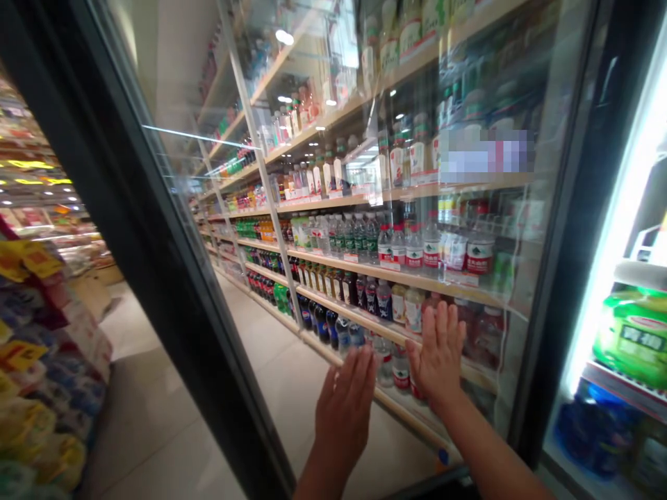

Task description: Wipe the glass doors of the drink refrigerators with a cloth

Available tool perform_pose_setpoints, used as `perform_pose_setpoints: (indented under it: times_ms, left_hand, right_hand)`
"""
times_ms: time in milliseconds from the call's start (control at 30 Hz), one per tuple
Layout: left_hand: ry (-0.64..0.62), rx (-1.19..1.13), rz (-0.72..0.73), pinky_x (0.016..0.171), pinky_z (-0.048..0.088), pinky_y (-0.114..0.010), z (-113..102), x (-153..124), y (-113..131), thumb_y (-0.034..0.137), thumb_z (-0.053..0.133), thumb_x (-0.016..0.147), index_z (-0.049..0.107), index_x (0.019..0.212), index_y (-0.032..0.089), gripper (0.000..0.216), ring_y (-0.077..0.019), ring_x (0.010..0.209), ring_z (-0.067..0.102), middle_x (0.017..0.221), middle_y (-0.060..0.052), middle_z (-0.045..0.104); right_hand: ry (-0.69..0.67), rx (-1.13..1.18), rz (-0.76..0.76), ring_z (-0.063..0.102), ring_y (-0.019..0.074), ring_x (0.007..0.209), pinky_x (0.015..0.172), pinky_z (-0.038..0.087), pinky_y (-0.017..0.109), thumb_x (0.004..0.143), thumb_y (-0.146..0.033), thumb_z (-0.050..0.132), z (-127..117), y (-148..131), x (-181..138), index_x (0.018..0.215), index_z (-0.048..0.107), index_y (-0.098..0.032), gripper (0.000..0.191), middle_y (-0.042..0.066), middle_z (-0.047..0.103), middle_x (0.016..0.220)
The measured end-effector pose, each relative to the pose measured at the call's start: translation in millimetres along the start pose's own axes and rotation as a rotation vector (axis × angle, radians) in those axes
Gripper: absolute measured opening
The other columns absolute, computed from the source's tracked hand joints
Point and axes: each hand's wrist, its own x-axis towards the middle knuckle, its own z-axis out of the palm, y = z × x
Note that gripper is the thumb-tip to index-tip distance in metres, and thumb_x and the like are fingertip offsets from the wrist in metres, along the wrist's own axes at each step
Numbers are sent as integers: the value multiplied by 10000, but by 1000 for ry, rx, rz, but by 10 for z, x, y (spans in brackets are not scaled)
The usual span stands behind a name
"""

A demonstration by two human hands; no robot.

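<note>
A glass door with a dark frame (156, 229) fills most of the head view. My right hand (440, 351) is held up before the glass with its palm forward, fingers straight and slightly apart, and appears to lie flat against it. Lower and to the left, my left hand (347, 396) has its fingers stretched out and close together, at or very near the pane; contact is not clear. Neither hand holds anything. Rows of drink bottles (375, 298) on shelves show in the glass behind the hands.
On the right, beyond the frame's other upright (567, 229), a lit cooler holds a green-labelled container (633, 337) above blue ones (594, 430). A stack of packaged goods (42, 396) stands at the left. Pale floor tiles (156, 423) run between.
</note>
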Motion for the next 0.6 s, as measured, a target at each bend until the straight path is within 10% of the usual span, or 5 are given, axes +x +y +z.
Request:
perform_pose_setpoints:
  times_ms: [233, 433, 600]
  left_hand:
    - [300, 179, -251, 1243, 297, -454, -340, 570, -592, 42, 585, 922, 328, 1564, 139, 698, -303, 1520, 252, 1599, -160, 331]
    - [61, -39, 31, 1248, 297, -357, -154, 119, -143, 39, 443, 987, 436, 1509, 124, 529, -222, 1445, 411, 1394, -109, 606]
    - [223, 119, -102, 1238, 316, -468, -315, 464, -548, 38, 543, 943, 378, 1543, 128, 629, -320, 1499, 292, 1542, -174, 423]
  right_hand:
    - [14, 20, -3, 45, 316, 1581, 1248, 150, 578, 1027, -397, 401, -29, 12, 14, 1624, 81, -133, 728, 154, 78, 1702]
    - [13, 27, 14, 83, 333, 1576, 1224, 204, 617, 1010, -382, 433, -17, 5, 8, 1628, 72, -158, 750, 175, 131, 1693]
    - [22, 28, 0, 59, 316, 1580, 1236, 179, 603, 1013, -378, 430, -25, 7, 14, 1626, 76, -148, 744, 173, 115, 1695]
